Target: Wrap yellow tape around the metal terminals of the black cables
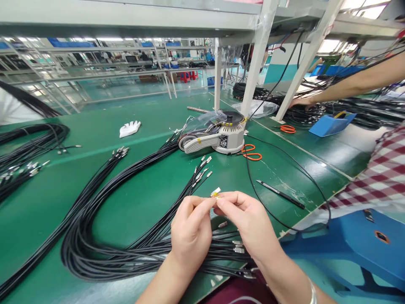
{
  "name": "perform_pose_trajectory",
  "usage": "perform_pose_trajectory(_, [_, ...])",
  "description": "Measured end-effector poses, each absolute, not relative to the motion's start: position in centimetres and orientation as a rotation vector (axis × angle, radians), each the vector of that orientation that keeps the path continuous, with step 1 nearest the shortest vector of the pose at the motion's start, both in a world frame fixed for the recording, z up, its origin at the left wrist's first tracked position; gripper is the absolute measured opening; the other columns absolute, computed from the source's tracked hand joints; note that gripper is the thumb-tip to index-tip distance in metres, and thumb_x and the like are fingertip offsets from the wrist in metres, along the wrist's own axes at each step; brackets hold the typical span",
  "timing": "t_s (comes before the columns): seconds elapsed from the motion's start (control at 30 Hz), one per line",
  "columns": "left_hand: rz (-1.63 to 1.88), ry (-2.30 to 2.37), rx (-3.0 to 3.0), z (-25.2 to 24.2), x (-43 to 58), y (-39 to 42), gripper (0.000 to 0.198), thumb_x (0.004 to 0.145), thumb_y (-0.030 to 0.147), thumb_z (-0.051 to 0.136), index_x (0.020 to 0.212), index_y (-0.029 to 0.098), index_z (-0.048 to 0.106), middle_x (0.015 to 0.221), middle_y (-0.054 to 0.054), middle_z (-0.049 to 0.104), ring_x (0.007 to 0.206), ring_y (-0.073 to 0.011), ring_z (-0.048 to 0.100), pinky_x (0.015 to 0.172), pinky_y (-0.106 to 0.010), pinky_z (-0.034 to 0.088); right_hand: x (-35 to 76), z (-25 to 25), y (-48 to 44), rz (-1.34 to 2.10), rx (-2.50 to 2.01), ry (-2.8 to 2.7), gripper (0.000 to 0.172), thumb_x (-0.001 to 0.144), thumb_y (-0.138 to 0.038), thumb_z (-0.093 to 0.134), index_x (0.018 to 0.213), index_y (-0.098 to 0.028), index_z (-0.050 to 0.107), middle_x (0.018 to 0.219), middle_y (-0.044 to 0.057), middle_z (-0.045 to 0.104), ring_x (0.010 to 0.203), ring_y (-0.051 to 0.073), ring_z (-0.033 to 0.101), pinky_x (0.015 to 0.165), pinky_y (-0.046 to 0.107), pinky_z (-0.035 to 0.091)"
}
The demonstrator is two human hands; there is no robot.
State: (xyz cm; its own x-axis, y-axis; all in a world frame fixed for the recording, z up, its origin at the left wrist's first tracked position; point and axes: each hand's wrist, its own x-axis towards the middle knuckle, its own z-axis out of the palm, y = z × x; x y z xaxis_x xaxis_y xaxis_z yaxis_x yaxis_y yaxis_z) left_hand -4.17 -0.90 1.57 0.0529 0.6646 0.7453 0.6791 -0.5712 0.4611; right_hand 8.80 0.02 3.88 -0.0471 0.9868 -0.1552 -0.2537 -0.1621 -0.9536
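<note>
Black cables (76, 257) are looping over the green worktop (152, 190), their bend lying at 8 o'clock from your grip. Your left hand (192, 228) and right hand (251, 219) are both gripping one small pale connector (215, 192), thumbs and fingers pinching it where the two are meeting (a yellow strip is showing on it; whatever is trailing below is hidden). You are presumably using both because the piece is tiny, each pinch steadying the other. Between 12 and 1 the tape dispenser (234, 141) is standing, probably for a short forward reach. Orange-handled scissors (253, 153) are resting just beside its base, at 1 to 2. The cutter knife (281, 195) is lying at 3, apparently clear of the bundle yet handy.
</note>
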Motion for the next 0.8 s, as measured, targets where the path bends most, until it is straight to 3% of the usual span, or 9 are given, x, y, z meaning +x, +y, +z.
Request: perform_pose_trajectory(0.8, [-1.616,-1.444,-2.224,1.33,-4.22,-0.86,0.035,0.082,0.000,0.051,0.106,0.023,0.063,0.079,0.001,0.058,0.069,-0.0089,0.057,0.062,-0.020,0.048,8.73,4.17,0.21,1.403,-1.141,-1.039,0.015,0.070,-0.030,0.071,0.066,-0.017,0.067,0.083,0.004,0.071,0.077,0.018,0.064,0.075,0.031,0.051])
